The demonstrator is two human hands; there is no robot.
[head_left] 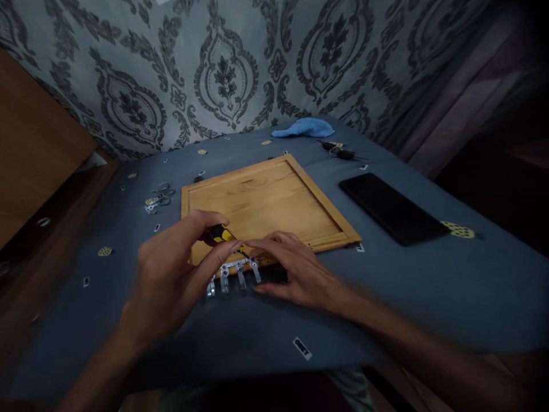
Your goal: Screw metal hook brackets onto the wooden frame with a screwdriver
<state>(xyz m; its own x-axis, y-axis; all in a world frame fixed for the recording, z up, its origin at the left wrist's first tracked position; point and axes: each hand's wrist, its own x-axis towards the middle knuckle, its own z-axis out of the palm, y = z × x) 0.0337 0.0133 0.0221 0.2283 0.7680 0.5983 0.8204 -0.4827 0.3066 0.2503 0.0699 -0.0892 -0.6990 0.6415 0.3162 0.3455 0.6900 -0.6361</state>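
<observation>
My left hand (171, 269) is closed around a screwdriver (221, 233) with a black and yellow handle. Its shaft slants down to the right, toward a silver metal hook rack (234, 264) at the near edge of a framed wooden board (253, 200). Several hooks of the rack hang over that edge. My right hand (295, 266) grips the rack's right end, index finger by the screwdriver's tip and thumb below the last hook. Whether the tip sits on a screw is too small to tell.
The board lies on a blue patterned cloth (334, 309). Loose metal hooks (160, 197) lie left of it. On the right are a black phone (392, 207), a dark tool-like item (341, 151) and a blue cloth (304, 127). A brown wooden cabinet (38, 131) borders the left side.
</observation>
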